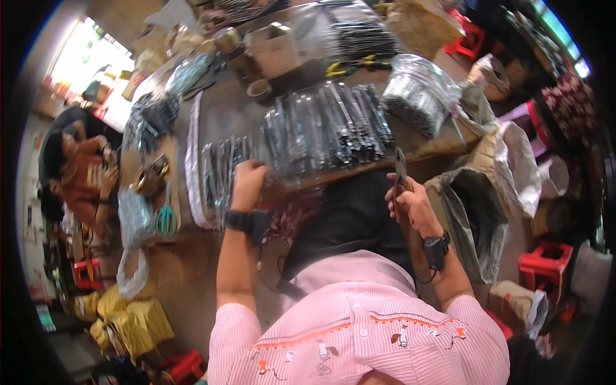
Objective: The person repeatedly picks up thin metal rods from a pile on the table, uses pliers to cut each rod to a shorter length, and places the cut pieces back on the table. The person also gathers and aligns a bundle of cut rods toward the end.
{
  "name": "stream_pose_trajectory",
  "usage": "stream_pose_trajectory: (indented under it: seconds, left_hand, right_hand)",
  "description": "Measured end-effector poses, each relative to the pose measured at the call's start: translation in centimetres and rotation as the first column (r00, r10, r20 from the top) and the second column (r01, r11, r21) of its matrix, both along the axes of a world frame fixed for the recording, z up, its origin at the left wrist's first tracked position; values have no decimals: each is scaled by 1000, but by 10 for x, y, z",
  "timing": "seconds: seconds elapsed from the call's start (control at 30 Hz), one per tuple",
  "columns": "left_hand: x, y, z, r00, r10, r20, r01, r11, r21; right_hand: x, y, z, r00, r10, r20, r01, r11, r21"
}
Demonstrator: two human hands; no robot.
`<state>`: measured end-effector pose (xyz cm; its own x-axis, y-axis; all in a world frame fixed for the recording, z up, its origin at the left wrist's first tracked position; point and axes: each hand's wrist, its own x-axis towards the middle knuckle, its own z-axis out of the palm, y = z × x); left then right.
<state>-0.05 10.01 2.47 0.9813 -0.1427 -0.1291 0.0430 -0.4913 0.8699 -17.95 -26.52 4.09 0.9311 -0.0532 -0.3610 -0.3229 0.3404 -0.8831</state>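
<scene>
My left hand (249, 183) is curled closed at the front edge of the table, beside a row of thin shiny metal strips (226, 154). Blur and the turned-in fingers hide what it holds, if anything. In my right hand (416, 206) is a pair of pliers (401, 168), its metal jaws pointing up and its brownish handles running down under the palm. A wider row of similar metal strips (324, 125) lies side by side in the middle of the table, between and beyond my hands.
On the right stand a plastic-wrapped bundle of strips (417, 93) and open sacks (475, 218). Yellow-and-black-handled pliers (359, 64), a white box (273, 48) and stacked strips (359, 35) lie farther back. Teal-handled scissors (167, 218) lie left; another person (86, 167) sits beyond.
</scene>
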Motion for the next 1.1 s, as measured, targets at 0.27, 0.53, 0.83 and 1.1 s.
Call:
stream_pose_trajectory:
  seconds: [0.27,0.53,0.83,1.1]
  left_hand:
    - [-24,-5,33,913,41,-406,-260,826,-500]
    - [-57,6,51,845,-188,-501,-341,532,-775]
    - [-77,-16,57,861,-207,-464,-299,533,-792]
    - [-102,12,52,858,-100,-504,-357,589,-725]
  right_hand:
    - [21,-78,-21,929,-357,93,278,845,457]
    - [75,-126,-31,829,-501,250,530,846,-61]
    - [95,-135,-46,731,-603,319,669,727,-157]
    - [52,-151,-27,904,-428,-22,395,812,429]
